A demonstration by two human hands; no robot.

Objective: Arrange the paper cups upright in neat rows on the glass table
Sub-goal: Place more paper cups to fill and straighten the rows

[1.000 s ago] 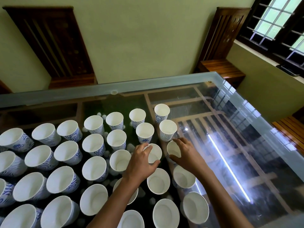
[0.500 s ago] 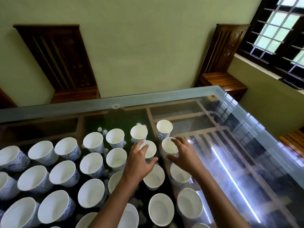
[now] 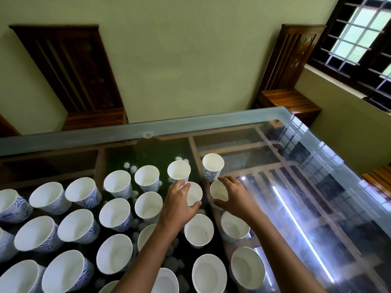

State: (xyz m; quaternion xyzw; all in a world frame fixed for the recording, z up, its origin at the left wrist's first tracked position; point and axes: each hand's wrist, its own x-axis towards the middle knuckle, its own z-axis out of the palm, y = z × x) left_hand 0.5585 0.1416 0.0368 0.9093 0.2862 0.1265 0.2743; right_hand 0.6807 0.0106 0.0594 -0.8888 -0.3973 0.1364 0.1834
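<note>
Lots of white and blue paper cups [image 3: 115, 214] stand up in rows on the glass desk [image 3: 306, 176]. The left hand [image 3: 179, 206] curls around the middle cup [image 3: 194, 194] in the second row from the far side. The right hand [image 3: 236, 197] pinches the end cup [image 3: 219, 190] just beside it.
</note>
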